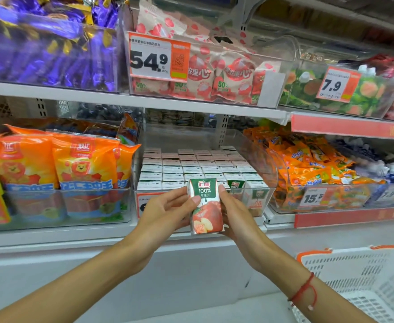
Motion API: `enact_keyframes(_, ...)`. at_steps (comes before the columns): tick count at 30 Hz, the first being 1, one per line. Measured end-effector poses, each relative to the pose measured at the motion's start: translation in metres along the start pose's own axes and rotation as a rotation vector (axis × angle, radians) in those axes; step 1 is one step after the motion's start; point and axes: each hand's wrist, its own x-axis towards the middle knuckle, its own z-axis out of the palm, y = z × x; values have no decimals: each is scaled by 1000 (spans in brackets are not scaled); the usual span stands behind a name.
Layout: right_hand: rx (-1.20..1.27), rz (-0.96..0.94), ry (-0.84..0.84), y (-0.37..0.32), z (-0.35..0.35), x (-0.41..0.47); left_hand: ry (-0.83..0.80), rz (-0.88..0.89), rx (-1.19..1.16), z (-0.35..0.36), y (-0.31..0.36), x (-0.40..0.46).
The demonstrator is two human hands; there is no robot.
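**Juice carton held between two hands in front of its bin**

What could go wrong here is a slip. The juice carton hangs in the air in front of the shelf edge with nothing under it, held only at its sides. If one hand lets go before the other has a firm hold, I'd expect it to tip and fall onto the ledge or the floor. Squeezing harder to prevent that could dent the soft pack. The white basket sits at about 4 o'clock from the carton and well apart from it, so moving the carton there would probably leave it in one hand. A careless swing could also clip the front wall of the clear bin, which lies at 12 o'clock, just behind the carton. That bin holds the packed rows of cartons.

The carton stands upright, its apple face towards the person. The left hand comes in from 9 o'clock. Its thumb lies on the front face and its fingers reach past the left edge, pinching the pack. The right hand closes in from 3 o'clock with one digit laid up the right edge. Its other fingers are behind the carton, so I cannot tell how they lie.
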Motion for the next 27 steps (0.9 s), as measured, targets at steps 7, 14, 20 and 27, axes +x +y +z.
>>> enact_keyframes(7,-87,-69,-46,3,-6,-4,31,40,6,1,-5,0)
enact_keyframes(14,-105,-263,-36,13,1,-17,209,-1,104,1,-17,-1)
enact_keyframes(20,-110,-315,-15,7,0,-17,119,-7,169,11,-20,-4)
enact_keyframes(27,-228,-181,-38,4,-3,-16,117,-1,-18,8,-13,3)
